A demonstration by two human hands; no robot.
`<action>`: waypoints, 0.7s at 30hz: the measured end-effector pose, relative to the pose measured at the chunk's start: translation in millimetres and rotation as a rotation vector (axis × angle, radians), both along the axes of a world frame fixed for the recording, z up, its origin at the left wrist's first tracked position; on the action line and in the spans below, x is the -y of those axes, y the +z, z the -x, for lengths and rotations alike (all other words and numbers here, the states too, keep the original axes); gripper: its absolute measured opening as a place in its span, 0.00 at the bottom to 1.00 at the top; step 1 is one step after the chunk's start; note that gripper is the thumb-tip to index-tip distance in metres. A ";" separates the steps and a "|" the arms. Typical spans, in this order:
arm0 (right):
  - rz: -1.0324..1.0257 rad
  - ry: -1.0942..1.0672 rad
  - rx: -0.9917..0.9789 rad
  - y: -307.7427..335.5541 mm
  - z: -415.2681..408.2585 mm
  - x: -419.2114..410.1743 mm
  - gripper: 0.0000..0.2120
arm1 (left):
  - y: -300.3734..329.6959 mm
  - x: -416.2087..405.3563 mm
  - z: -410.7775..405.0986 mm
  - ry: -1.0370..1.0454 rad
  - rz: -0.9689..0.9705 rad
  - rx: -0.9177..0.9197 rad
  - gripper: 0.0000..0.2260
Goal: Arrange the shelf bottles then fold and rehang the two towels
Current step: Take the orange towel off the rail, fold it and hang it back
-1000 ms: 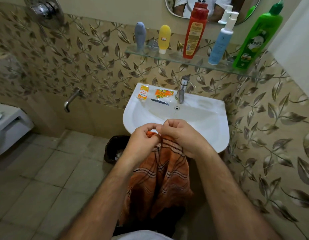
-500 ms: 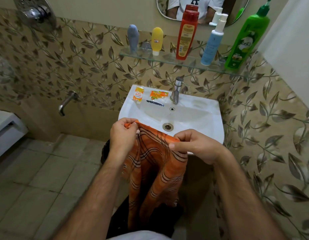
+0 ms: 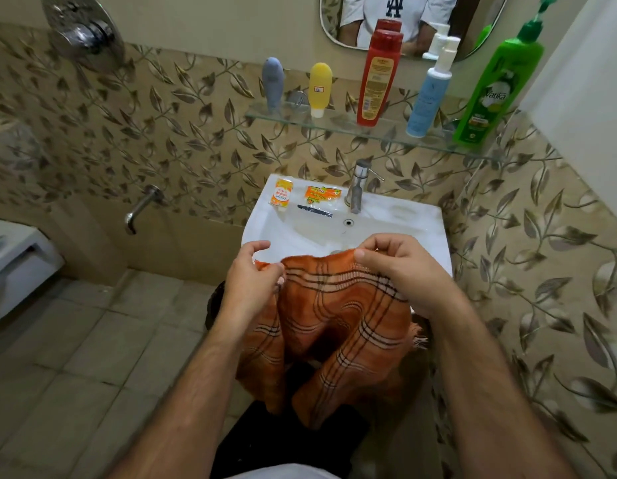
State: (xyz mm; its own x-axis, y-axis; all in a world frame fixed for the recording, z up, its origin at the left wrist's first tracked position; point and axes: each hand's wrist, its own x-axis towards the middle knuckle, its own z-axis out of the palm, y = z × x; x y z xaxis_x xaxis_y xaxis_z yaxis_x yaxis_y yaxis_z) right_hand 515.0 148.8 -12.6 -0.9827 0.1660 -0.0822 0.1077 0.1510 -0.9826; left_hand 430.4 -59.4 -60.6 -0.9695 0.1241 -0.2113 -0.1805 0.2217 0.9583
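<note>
The towel [image 3: 338, 326] was orange with dark and pale plaid stripes, its top edge stretched out in front of the sink [image 3: 397, 219] and the rest drooping in deep folds toward the floor, a frayed corner sticking out at the right. The left hand [image 3: 253, 281] pinched the towel's left top corner between thumb and curled fingers, index finger lifted a little above the cloth. The right hand [image 3: 400, 267] pinched the top edge further right, fingertips bunched down on the hem, knuckles arched. The two hands stood apart, the cloth sagging slightly between them, right over the sink's front rim. Up on the glass shelf [image 3: 334, 122] five bottles stood in a row: grey [image 3: 273, 83], yellow [image 3: 321, 88], red [image 3: 379, 77], a blue spray [image 3: 430, 95] and green [image 3: 497, 88] at the far right, all upright. On the sink's back ledge lay two small packets [image 3: 322, 195] beside the tap [image 3: 357, 188].
</note>
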 end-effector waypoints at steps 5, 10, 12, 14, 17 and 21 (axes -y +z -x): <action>-0.081 -0.182 -0.018 -9.9 14.8 19.7 0.09 | 10.0 -7.9 -15.4 -0.156 -0.068 0.035 0.21; -0.187 0.038 0.031 -9.3 15.7 31.4 0.06 | 19.8 -21.3 -26.9 -0.361 -0.109 -0.027 0.12; -0.213 0.014 0.033 -9.0 14.8 31.3 0.08 | 18.6 -23.3 -27.7 -0.333 -0.087 -0.045 0.07; -0.216 0.018 0.047 -7.6 12.0 30.2 0.07 | 14.8 -24.0 -26.8 -0.305 -0.058 -0.044 0.06; -0.214 0.066 0.139 -6.5 6.8 27.1 0.08 | 6.8 -26.0 -20.6 -0.172 -0.025 -0.031 0.06; -0.191 0.122 0.199 -2.0 -4.8 14.9 0.11 | -2.6 -20.6 -7.4 -0.022 -0.012 -0.012 0.07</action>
